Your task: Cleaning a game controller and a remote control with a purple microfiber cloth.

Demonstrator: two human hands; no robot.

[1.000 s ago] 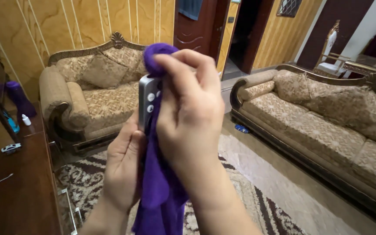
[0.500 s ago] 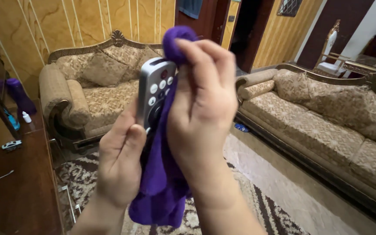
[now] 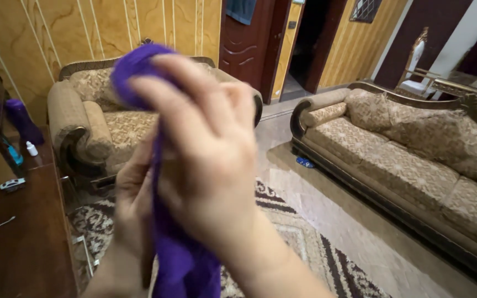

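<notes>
My right hand (image 3: 211,154) is raised in front of the camera, its fingers wrapped around a purple cloth (image 3: 180,259) that bunches above my fingertips and hangs down past my wrist. Behind it, my left hand (image 3: 134,204) grips from the left side. The grey remote control seen earlier is hidden behind the cloth and my right hand.
A patterned two-seat sofa (image 3: 84,116) stands against the wood-panelled wall, a longer sofa (image 3: 415,160) along the right. A dark wooden surface (image 3: 17,243) at the left holds small bottles and a purple object. A patterned rug (image 3: 305,243) covers the floor; an open doorway (image 3: 310,44) lies beyond.
The remote control was visible in my left hand; the cloth and my right hand have moved over it and now cover it. Both hands came closer to the camera.
</notes>
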